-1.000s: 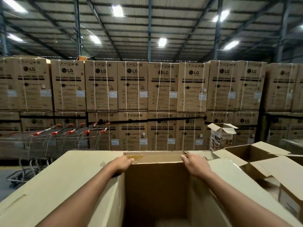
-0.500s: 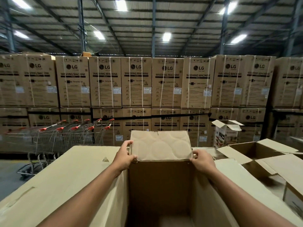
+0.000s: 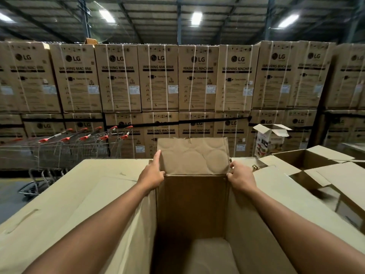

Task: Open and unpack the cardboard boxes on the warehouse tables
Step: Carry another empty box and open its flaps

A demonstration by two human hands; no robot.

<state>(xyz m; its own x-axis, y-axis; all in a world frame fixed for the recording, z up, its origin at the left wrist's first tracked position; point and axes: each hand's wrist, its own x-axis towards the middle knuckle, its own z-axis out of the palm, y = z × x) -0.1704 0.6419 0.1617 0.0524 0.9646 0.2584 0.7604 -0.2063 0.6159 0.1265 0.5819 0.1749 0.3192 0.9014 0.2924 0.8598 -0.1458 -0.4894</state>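
Honestly, left hand [image 3: 152, 175] and right hand [image 3: 240, 177] each pinch a bottom corner of the upright far flap [image 3: 194, 156] on the open cardboard box [image 3: 189, 204] dead ahead. Uneven pulling probably tears the crease or lets it flop back.

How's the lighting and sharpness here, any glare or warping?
Head view: the white ceiling lights glare; the stacked brown washing-machine cartons bow at the edges; the open brown cardboard box is shadowed inside; the left hand and right hand gripping its raised flap look sharp.
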